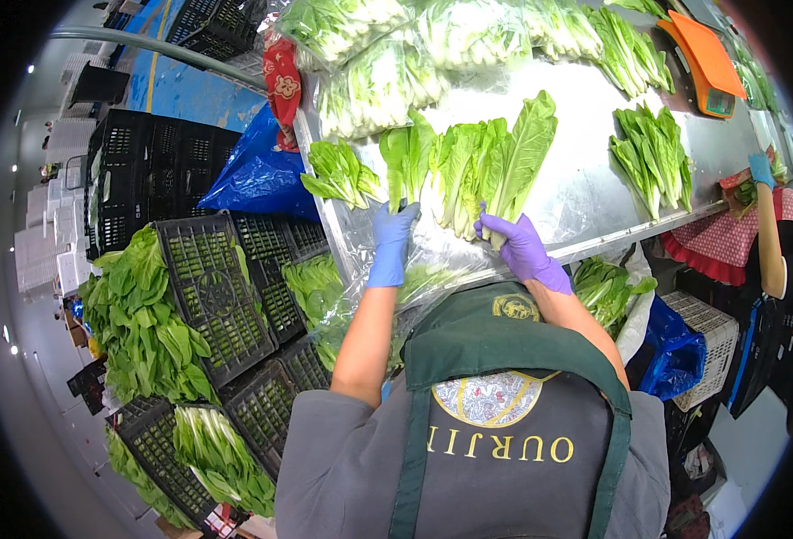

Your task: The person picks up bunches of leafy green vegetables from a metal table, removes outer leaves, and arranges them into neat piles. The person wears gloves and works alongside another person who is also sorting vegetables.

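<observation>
My left hand (393,237), in a blue glove, grips the base of a leafy green stalk (406,158); its fingers hide the lower end. My right hand (523,252), in a purple glove, pinches the white base of a larger leafy green head (521,158), leaves pointing away from me. Between them a row of leafy greens (460,172) lies on the metal table (581,155). Clear plastic film (430,246) spreads under and below the row, over the table's near edge. A small loose bunch of greens (337,172) sits left of my left hand.
Bagged greens (366,91) line the table's far side. Another bunch (652,158) and an orange scale (706,64) are at right. Black crates (218,290) with piled greens (143,323) stand at left. A co-worker's gloved hand (761,170) shows at far right.
</observation>
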`<state>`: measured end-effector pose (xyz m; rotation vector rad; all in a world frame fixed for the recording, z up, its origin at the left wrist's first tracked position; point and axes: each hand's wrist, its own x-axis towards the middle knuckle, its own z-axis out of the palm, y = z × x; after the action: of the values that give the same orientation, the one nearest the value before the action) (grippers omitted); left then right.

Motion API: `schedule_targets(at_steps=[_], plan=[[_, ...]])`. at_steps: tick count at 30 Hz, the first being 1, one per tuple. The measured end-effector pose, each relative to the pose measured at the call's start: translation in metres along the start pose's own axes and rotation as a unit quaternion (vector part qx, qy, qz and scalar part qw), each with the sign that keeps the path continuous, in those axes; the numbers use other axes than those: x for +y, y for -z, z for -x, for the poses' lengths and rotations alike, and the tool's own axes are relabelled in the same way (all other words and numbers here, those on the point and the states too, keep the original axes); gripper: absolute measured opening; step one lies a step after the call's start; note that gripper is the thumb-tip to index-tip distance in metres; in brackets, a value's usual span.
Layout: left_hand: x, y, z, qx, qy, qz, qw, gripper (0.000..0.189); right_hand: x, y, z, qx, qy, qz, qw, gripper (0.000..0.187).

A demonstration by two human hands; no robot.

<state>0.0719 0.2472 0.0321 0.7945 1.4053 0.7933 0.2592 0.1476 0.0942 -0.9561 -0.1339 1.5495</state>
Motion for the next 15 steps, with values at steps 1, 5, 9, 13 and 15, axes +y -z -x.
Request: schedule_targets(at_steps=[1, 5, 9, 13, 15], plan=[[0.008, 0.001, 0.008, -0.022, 0.01, 0.036, 0.999, 0.021, 0.001, -0.002, 0.0, 0.012, -0.01, 0.014, 1.0, 0.031], [0.037, 0.005, 0.039, -0.097, 0.075, 0.099, 0.988, 0.023, 0.008, -0.01, -0.004, 0.008, -0.031, 0.039, 0.999, 0.029], [0.043, -0.004, 0.064, -0.15, 0.107, 0.114, 0.976, 0.026, 0.018, -0.022, -0.01, -0.014, -0.029, 0.05, 0.998, 0.029], [0.04, -0.019, 0.076, -0.173, 0.09, 0.114, 0.974, 0.021, 0.017, -0.029, -0.008, 0.006, -0.011, 0.106, 0.994, 0.025], [0.041, -0.022, 0.078, -0.188, 0.108, 0.138, 0.966, 0.022, 0.014, -0.031, -0.007, 0.021, 0.006, 0.103, 0.994, 0.025]])
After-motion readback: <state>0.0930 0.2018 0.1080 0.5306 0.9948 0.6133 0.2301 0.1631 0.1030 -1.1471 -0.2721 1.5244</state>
